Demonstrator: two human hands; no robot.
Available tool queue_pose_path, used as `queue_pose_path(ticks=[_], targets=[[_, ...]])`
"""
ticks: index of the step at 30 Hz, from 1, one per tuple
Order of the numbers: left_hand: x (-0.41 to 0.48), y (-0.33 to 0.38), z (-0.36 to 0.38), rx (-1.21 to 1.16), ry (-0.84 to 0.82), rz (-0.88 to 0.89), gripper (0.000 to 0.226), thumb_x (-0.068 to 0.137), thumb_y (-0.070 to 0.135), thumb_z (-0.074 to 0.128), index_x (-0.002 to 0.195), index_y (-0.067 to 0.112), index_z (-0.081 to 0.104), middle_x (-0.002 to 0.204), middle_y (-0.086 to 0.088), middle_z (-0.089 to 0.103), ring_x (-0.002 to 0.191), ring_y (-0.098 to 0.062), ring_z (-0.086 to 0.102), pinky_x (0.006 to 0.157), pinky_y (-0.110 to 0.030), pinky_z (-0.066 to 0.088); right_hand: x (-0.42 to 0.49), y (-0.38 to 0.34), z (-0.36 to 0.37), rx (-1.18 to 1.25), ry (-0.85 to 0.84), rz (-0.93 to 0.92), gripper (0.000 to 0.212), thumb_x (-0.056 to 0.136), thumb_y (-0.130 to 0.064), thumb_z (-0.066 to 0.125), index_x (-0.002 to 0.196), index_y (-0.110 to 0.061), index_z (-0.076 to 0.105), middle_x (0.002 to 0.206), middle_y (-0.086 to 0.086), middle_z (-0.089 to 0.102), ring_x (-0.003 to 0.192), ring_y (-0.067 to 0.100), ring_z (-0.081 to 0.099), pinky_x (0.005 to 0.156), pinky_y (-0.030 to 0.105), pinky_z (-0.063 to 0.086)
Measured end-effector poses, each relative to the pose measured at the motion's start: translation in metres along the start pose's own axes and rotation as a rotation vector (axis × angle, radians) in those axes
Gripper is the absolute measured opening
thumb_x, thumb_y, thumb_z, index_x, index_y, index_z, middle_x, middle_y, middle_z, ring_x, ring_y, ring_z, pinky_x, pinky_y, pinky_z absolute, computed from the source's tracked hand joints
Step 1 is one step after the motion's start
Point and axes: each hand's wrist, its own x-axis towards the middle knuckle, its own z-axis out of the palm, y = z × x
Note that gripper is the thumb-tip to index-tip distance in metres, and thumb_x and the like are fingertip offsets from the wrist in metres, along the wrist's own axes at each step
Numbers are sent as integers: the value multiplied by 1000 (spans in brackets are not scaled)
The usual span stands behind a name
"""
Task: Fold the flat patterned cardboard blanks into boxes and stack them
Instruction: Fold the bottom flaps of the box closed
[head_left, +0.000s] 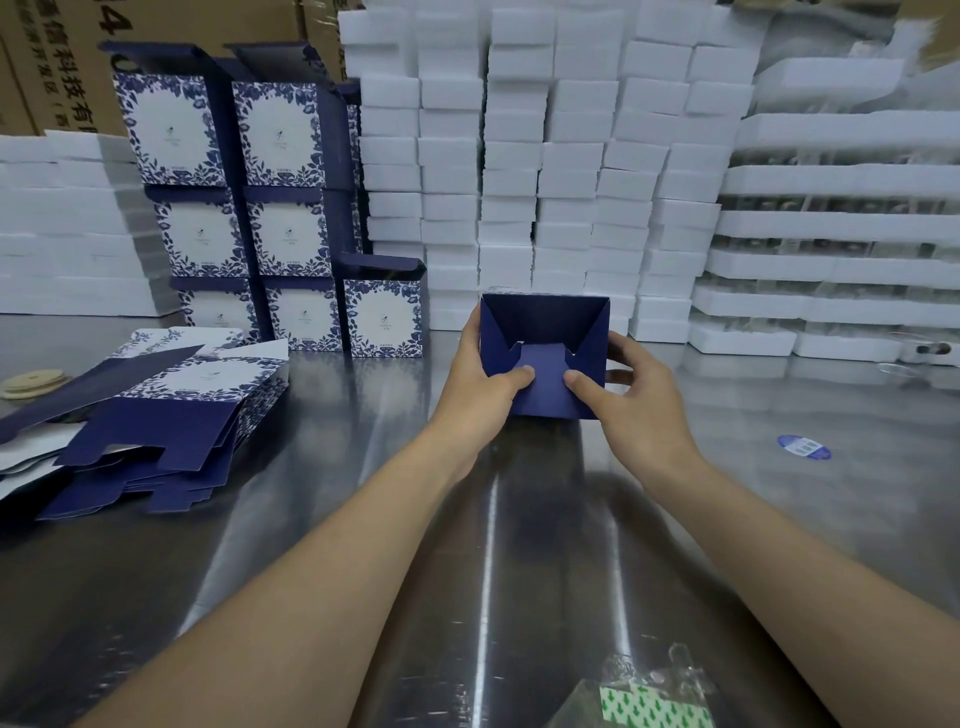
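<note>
Left grip (483, 379) and right grip (639, 400) both curl round a half-folded box (545, 322) of smooth navy cardboard at the middle of the shiny steel table (519, 519). Thumbs press its tabbed flap and fingers wrap the sides. At the left lies a slumped pile of flat blanks (171, 410) with a blue-and-white floral print. Behind them, finished boxes (280, 228) stand stacked in columns. White foam blocks (519, 156) wall the back, just behind the held box, and an oval blue sticker (804, 448) lies to the right.
</note>
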Motion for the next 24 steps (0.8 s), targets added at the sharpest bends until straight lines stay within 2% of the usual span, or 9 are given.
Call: queue_pose_path(ticks=[4, 7, 11, 14, 16, 19, 22, 24], targets=[[-3, 3, 2, -14, -1, -7, 70, 95, 7, 71, 149, 44, 46, 128, 18, 70, 117, -11, 70, 105, -46, 57, 0, 1, 0, 6, 11, 3, 53, 96, -24, 77, 145, -27, 58, 131, -14, 67, 108, -7, 61, 72, 7, 52], [-3, 7, 4, -31, -34, -28, 64, 93, 8, 67, 139, 49, 52, 124, 17, 73, 117, -14, 70, 106, -45, 56, 1, 1, -1, 23, 21, 3, 52, 95, -23, 78, 143, -27, 59, 129, -15, 67, 106, -11, 60, 73, 7, 51], [-4, 5, 6, -4, -47, 20, 65, 98, 8, 69, 150, 40, 46, 132, 16, 70, 121, -9, 68, 108, -43, 55, 2, -1, -5, 73, 32, -1, 53, 91, -22, 84, 133, -40, 57, 120, -26, 65, 95, -10, 64, 71, 13, 54], [-4, 1, 5, 16, -5, 70, 62, 102, 13, 69, 153, 38, 44, 134, 21, 66, 121, -4, 67, 109, -44, 55, 2, -2, -4, 89, 21, -17, 55, 89, -25, 86, 127, -49, 54, 119, -26, 64, 93, -10, 64, 69, 13, 55], [-3, 1, 4, -1, 19, 60, 64, 101, 13, 70, 154, 38, 44, 134, 20, 67, 121, -6, 68, 108, -45, 55, 1, -2, -3, 85, 9, -22, 56, 89, -28, 85, 128, -51, 53, 120, -25, 63, 93, -10, 64, 69, 14, 55], [-1, 2, 3, -3, 45, 57, 68, 99, 11, 72, 156, 36, 44, 139, 14, 67, 123, -11, 67, 108, -47, 55, 2, -3, -2, 93, 7, -2, 55, 91, -34, 83, 137, -47, 55, 124, -21, 63, 95, -7, 66, 76, 20, 58], [-1, 3, 1, 26, 48, 70, 69, 99, 11, 71, 156, 38, 43, 140, 14, 66, 125, -9, 66, 109, -45, 55, 1, -8, -2, 164, 10, 86, 52, 93, -50, 77, 140, -43, 55, 128, -14, 64, 101, 2, 70, 85, 35, 62], [-1, 2, 0, 46, 50, 73, 72, 100, 14, 71, 158, 42, 40, 140, 16, 65, 122, -5, 66, 107, -40, 56, 0, -15, -2, 272, 1, 188, 49, 95, -61, 69, 138, -39, 58, 127, -12, 68, 100, 4, 73, 75, 31, 63]])
